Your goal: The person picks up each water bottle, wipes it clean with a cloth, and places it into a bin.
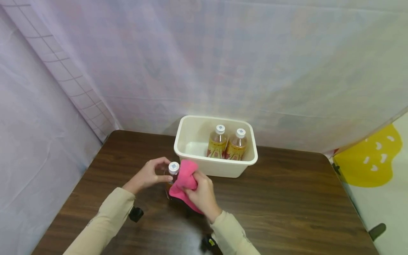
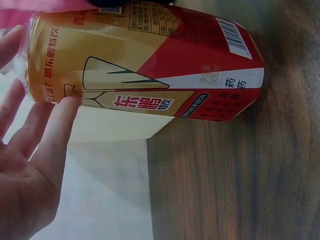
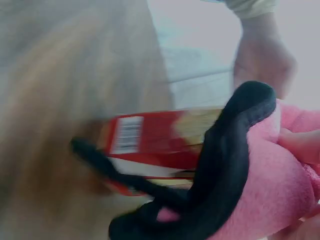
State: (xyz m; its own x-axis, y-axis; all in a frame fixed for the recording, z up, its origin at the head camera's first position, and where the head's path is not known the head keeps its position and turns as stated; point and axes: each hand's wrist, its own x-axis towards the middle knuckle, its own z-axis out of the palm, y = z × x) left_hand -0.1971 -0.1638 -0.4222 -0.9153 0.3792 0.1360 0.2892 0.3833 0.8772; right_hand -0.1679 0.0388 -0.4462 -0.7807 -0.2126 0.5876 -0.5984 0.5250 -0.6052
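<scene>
A drink bottle with a white cap (image 1: 174, 168) stands on the table in front of the white bin. In the left wrist view its gold and red label (image 2: 125, 65) faces the camera. My left hand (image 1: 149, 176) holds the bottle round its upper part, thumb and fingers on opposite sides. Bunched in my right hand (image 1: 204, 193) is a pink cloth (image 1: 187, 173), which lies against the bottle's right side. The right wrist view shows the cloth's black edging (image 3: 225, 165), with a loop hanging in front of the label; the bottle's top is hidden there.
Two similar bottles, one on the left (image 1: 217, 145) and one on the right (image 1: 236, 147), stand in the right half of the white bin (image 1: 207, 167). The brown wooden table (image 1: 287, 198) ends at pale curtains (image 1: 223, 71) behind and to the left.
</scene>
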